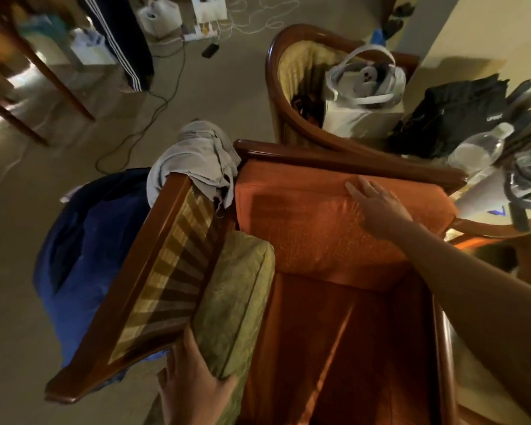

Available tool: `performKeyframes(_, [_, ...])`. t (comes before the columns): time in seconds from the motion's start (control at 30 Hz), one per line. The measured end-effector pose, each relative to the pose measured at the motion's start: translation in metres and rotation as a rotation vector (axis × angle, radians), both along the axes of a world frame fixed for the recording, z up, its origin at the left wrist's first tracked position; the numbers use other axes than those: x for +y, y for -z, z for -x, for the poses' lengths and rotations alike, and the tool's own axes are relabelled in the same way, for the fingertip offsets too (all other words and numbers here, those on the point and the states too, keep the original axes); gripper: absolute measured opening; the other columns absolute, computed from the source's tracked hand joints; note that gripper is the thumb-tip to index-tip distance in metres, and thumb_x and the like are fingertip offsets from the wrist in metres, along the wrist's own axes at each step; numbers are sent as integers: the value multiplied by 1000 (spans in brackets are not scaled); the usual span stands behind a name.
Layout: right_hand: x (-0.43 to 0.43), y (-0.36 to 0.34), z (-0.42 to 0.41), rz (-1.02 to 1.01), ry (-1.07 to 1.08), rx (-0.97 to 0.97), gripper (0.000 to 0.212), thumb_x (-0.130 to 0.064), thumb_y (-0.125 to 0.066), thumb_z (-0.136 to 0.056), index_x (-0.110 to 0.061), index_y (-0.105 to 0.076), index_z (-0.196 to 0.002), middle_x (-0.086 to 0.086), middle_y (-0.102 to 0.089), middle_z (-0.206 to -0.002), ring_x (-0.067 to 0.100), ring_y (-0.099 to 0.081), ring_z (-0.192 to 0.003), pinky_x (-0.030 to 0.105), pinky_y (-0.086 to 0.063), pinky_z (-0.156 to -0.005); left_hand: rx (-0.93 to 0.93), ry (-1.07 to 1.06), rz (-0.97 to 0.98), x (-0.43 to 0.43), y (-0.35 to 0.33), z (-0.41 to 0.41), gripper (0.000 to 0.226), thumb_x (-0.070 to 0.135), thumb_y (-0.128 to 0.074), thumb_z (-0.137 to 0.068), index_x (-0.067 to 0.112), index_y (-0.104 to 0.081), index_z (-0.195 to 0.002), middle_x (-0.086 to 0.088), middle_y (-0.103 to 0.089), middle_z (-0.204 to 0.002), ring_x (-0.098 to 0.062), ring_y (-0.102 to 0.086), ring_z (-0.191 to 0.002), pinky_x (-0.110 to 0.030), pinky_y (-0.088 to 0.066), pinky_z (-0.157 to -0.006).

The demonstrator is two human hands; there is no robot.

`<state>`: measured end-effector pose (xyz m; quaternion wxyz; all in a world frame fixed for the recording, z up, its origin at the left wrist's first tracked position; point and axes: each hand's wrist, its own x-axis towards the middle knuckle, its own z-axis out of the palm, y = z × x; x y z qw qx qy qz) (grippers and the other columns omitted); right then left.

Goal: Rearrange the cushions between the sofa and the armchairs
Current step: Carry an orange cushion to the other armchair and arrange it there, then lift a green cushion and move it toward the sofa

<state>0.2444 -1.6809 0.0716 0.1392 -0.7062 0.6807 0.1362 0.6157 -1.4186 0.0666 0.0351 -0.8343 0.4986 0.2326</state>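
Note:
An orange cushion (313,237) leans against the back of the orange-seated armchair (344,342) below me. My right hand (377,207) lies flat on the cushion's upper right part, fingers spread. A green patterned cushion (239,299) stands on edge between the seat and the striped left armrest (166,280). My left hand (193,388) grips the green cushion's near corner. A second armchair (288,96) with a yellow back stands behind.
A grey cloth (196,157) hangs over the left armrest's far end. A blue beanbag (86,250) lies left of the chair. A white bag (362,96) fills the second armchair. A side table at right carries a black bag (454,115) and bottles. Cables cross the floor.

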Motion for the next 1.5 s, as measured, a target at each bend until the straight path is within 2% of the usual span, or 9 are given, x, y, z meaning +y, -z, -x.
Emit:
performKeyframes(0.23, [32,23,4,32,23,-2,102,-17,-59,-87,-38,15,-153,7,24,-163,42,20,-147,61,0,-118,-14,41,-22,-25,-2,9,132,64,-74,-53,19,3,-152,-2,-33,-149,-25,-40,-135,-44,-40,-103])
performKeyframes(0.63, [44,3,-29,23,55,-42,105,-13,-69,-84,-37,5,-154,12,17,-164,46,11,-147,63,-15,-118,-85,161,-13,-43,4,12,136,71,-70,-60,14,10,-153,-6,-23,-156,-26,-33,-140,-45,-38,-107])
performKeyframes(0.7, [68,-9,-71,107,-93,-129,110,-7,-71,-77,-38,2,-154,9,10,-165,44,5,-148,64,-20,-117,-90,162,-19,-43,5,12,135,72,-69,-60,13,9,-154,-6,-22,-157,-27,-32,-141,-46,-37,-107])
performKeyframes(0.8, [120,-15,-157,73,-588,-326,105,-6,-66,-79,-36,-1,-156,7,11,-165,36,13,-150,58,-4,-119,-90,172,-3,-39,4,12,133,70,-69,-61,13,5,-155,-7,-23,-157,-27,-33,-140,-46,-38,-105])
performKeyframes(0.87, [146,-10,-210,84,-897,-290,98,-10,-66,-82,-28,-5,-157,11,4,-166,36,10,-151,61,-3,-120,-65,185,69,-32,3,10,128,67,-71,-60,12,-6,-155,-8,-32,-153,-27,-38,-136,-46,-41,-103])
performKeyframes(0.97, [150,1,-255,36,-1028,-161,88,-14,-63,-85,-15,-13,-157,14,-17,-162,35,-1,-151,60,-4,-119,-8,137,35,-5,-2,-7,126,67,-69,-62,13,-4,-155,-6,-30,-154,-27,-36,-138,-45,-39,-104])
performKeyframes(1.13, [146,1,-288,38,-1052,-72,77,-23,-79,-68,-13,-45,-136,8,-49,-135,30,-41,-130,55,-14,-118,18,-28,-200,65,-9,-52,133,69,-68,-62,19,16,-153,-4,-24,-154,-27,-36,-137,-43,-37,-102])
performKeyframes(1.23, [158,-3,-287,-7,-1016,-22,89,-31,-85,-59,-14,-46,-137,5,-52,-134,28,-45,-127,50,-19,-118,35,44,-204,75,-4,-66,119,67,-67,-65,13,-7,-153,-6,-34,-149,-27,-42,-132,-39,-39,-103])
performKeyframes(1.5, [262,-28,-235,52,-578,31,53,-36,-76,-69,-22,-54,-116,-2,-63,-115,21,-56,-111,41,-34,-103,162,431,-4,96,-3,-78,75,56,-70,-73,16,-47,-132,-7,-65,-120,-28,-63,-111,-35,-47,-90])
